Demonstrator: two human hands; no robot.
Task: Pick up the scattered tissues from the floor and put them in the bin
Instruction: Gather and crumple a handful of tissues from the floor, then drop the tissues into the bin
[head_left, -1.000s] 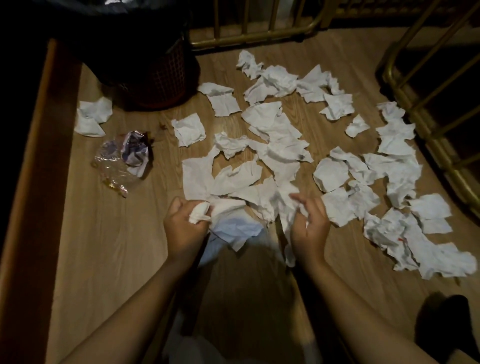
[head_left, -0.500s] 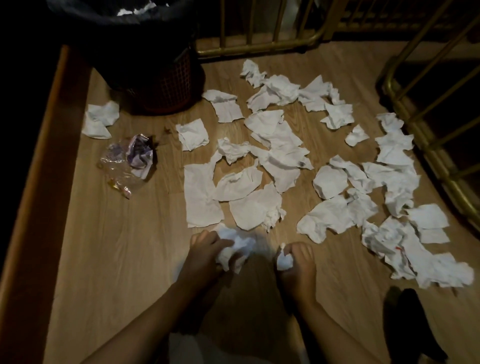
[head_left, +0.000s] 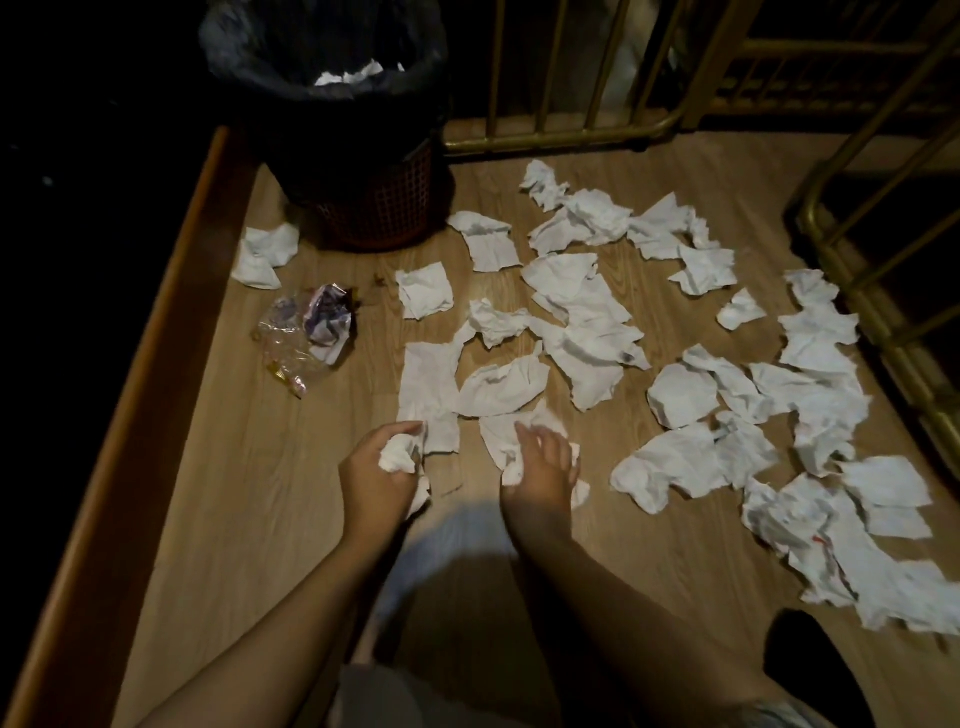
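Observation:
Several crumpled white tissues (head_left: 587, 312) lie scattered over the wooden floor (head_left: 234, 493), from the middle out to the right edge. My left hand (head_left: 382, 475) is closed around a balled wad of tissue (head_left: 397, 457) at the near edge of the spread. My right hand (head_left: 543, 467) clutches more crumpled tissue, its fingers resting on a flat tissue (head_left: 501, 434) on the floor. The bin (head_left: 358, 171), a dark red basket lined with a black bag, stands at the back left with white tissue showing inside.
A crumpled plastic wrapper (head_left: 306, 332) lies left of the tissues, and two more tissues (head_left: 265, 254) sit beside the bin. A wooden ledge (head_left: 130, 389) runs along the left. Brass railings (head_left: 571, 132) close off the back and right side.
Both hands have gathered tissue from the near edge into wads, pulled back, then reached forward again. The camera has tilted up, bringing the bin's opening into view.

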